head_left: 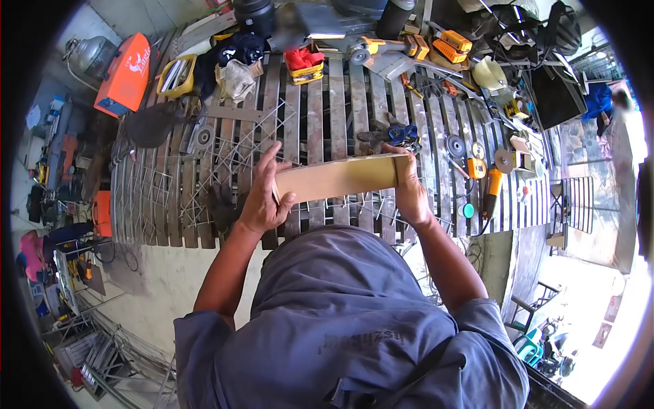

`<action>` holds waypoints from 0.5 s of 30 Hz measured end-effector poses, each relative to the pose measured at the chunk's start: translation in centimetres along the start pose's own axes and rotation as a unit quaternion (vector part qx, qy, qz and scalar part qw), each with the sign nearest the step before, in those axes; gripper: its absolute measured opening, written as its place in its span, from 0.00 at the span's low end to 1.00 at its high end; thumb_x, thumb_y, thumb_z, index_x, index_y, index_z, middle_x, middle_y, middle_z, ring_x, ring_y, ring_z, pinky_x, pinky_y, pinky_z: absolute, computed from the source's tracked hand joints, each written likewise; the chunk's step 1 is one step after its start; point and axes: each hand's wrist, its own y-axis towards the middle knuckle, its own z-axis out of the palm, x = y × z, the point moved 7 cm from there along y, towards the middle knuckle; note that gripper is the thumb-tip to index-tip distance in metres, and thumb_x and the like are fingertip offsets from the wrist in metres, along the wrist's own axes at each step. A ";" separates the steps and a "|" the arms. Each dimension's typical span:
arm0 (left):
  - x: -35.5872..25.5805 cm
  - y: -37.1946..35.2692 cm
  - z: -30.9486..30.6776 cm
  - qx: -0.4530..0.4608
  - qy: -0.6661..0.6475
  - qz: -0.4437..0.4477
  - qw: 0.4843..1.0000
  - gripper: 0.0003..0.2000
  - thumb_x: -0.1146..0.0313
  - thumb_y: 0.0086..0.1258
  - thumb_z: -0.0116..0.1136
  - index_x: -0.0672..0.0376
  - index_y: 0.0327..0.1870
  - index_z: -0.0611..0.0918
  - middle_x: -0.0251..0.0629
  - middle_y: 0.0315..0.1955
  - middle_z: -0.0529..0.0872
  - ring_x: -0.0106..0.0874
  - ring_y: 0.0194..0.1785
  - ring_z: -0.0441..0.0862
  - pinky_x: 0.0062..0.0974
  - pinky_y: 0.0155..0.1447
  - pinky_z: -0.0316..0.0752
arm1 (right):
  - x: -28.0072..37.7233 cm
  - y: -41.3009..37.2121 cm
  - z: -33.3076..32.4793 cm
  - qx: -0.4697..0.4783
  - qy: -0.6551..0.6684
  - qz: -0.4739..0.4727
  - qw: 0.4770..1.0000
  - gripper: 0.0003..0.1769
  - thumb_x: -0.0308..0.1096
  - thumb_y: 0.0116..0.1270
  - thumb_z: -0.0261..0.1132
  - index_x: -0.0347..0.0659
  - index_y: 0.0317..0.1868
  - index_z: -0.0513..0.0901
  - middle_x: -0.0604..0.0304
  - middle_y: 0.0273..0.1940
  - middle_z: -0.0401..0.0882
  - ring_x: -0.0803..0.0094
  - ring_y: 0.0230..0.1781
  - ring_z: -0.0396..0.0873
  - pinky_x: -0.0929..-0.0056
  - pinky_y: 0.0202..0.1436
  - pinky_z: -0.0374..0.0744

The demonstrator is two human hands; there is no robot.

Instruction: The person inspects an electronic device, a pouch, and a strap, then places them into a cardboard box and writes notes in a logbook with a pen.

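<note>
A long, narrow brown cardboard box (337, 180) is held level in front of my body, above the slatted workbench. At its left end my left hand (261, 196) presses with the palm and thumb, the fingers pointing upward. My right hand (413, 191) grips the opposite end, fingers wrapped behind the edge. Just beyond the box, near my right hand, dark work gloves (388, 133) with blue parts lie on the slats. Thin welded metal rods (197, 198) lie on the bench near my left hand.
On the slatted bench (334, 88) are a yellow angle grinder (381, 46) at the back, another grinder (495, 180) with its cord on the right, grinding discs (455, 145), a yellow bin (178, 76), and a red-and-yellow container (304, 66). An orange machine (124, 73) stands at the left.
</note>
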 end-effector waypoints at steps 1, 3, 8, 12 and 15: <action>0.1 -0.3 -0.1 0.023 0.001 -0.007 1.000 0.39 0.53 0.90 0.59 0.43 0.93 0.51 0.67 0.85 0.62 0.56 0.72 0.82 0.50 0.71 0.83 | 0.5 -0.2 -0.2 -0.007 -0.040 -0.006 0.999 0.46 0.65 0.94 0.25 0.35 0.84 0.69 0.50 0.73 0.78 0.63 0.77 0.73 0.61 0.87 0.63; -0.1 -0.1 -0.4 0.043 0.002 -0.012 0.999 0.36 0.57 0.91 0.56 0.44 0.92 0.53 0.66 0.82 0.67 0.54 0.68 0.85 0.50 0.71 0.82 | 0.3 0.0 -0.3 0.004 -0.026 0.000 1.000 0.45 0.64 0.94 0.26 0.35 0.84 0.69 0.50 0.73 0.78 0.63 0.77 0.73 0.62 0.87 0.64; 0.1 -0.3 -0.4 0.047 -0.038 -0.033 0.998 0.33 0.62 0.92 0.54 0.45 0.91 0.55 0.64 0.78 0.73 0.52 0.64 0.87 0.51 0.71 0.82 | 0.8 0.2 -0.5 0.008 -0.067 0.000 0.998 0.42 0.62 0.95 0.26 0.37 0.82 0.70 0.47 0.75 0.73 0.59 0.78 0.71 0.61 0.87 0.64; 0.1 -0.3 -0.4 0.041 -0.051 -0.037 0.997 0.32 0.63 0.91 0.54 0.46 0.90 0.55 0.64 0.76 0.74 0.53 0.63 0.87 0.51 0.70 0.82 | 1.1 0.1 0.1 -0.011 -0.019 0.038 0.999 0.41 0.61 0.96 0.28 0.37 0.82 0.70 0.48 0.74 0.74 0.59 0.77 0.72 0.61 0.85 0.65; -0.1 -0.2 -0.4 0.044 -0.038 -0.038 0.998 0.32 0.63 0.91 0.55 0.47 0.89 0.56 0.63 0.73 0.76 0.53 0.64 0.86 0.51 0.69 0.82 | 2.1 -0.2 0.2 -0.017 -0.050 0.019 0.998 0.40 0.62 0.96 0.31 0.38 0.82 0.70 0.49 0.74 0.73 0.59 0.77 0.72 0.59 0.85 0.65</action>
